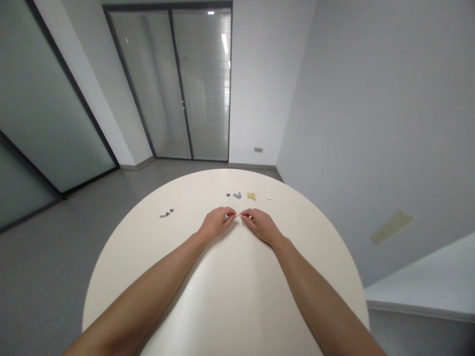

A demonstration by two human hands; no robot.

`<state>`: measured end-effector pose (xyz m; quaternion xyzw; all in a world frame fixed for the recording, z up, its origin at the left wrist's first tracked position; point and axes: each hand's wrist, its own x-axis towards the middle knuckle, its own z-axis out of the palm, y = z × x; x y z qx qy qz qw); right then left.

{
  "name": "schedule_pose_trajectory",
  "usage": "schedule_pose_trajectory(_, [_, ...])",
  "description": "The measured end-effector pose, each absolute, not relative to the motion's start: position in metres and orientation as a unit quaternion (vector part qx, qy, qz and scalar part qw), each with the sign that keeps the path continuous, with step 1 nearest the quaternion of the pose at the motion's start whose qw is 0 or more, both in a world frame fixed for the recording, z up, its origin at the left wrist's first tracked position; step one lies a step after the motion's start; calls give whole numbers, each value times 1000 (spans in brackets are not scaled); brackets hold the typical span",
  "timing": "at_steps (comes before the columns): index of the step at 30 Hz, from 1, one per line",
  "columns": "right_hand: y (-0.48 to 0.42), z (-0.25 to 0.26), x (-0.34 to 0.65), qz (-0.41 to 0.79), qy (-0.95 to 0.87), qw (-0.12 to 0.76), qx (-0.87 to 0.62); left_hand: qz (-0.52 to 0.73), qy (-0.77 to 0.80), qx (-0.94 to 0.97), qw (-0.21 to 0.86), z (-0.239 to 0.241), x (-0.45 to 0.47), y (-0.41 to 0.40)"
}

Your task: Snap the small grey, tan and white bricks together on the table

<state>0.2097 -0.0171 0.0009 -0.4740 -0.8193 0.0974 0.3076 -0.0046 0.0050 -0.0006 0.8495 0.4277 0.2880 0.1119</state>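
Note:
Both hands meet over the middle of a round white table. My left hand pinches a small pale yellow piece between thumb and fingertips. From the other side, my right hand pinches the same piece, or one touching it; I cannot tell which. The piece is mostly covered by the fingertips and too small to name. Just beyond the hands lie a small dark piece, a few grey-blue pieces, a yellow clump of pieces and some white pieces.
Several dark grey pieces lie on the table's left side. Past the far table edge stand a glass door with blinds and a white wall. A grey wall rises on the right.

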Motion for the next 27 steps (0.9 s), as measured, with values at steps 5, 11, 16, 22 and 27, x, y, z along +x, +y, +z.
schedule_pose_trajectory(5, [-17,1,209,94,-821,306,-474,284,432,849,108,-1,-4,5])
schedule_pose_trajectory(11, [-16,-1,209,91,-822,307,-471,292,434,846,102,-1,-5,5])
schedule_pose_trajectory(16, [-16,-1,210,91,-821,310,-470,293,436,845,105,-1,-5,5])
schedule_pose_trajectory(22, [-16,-1,210,91,-820,306,-475,286,439,845,108,-1,-5,5])
schedule_pose_trajectory(27, [-16,0,209,89,-821,305,-475,281,440,845,112,1,-5,4])
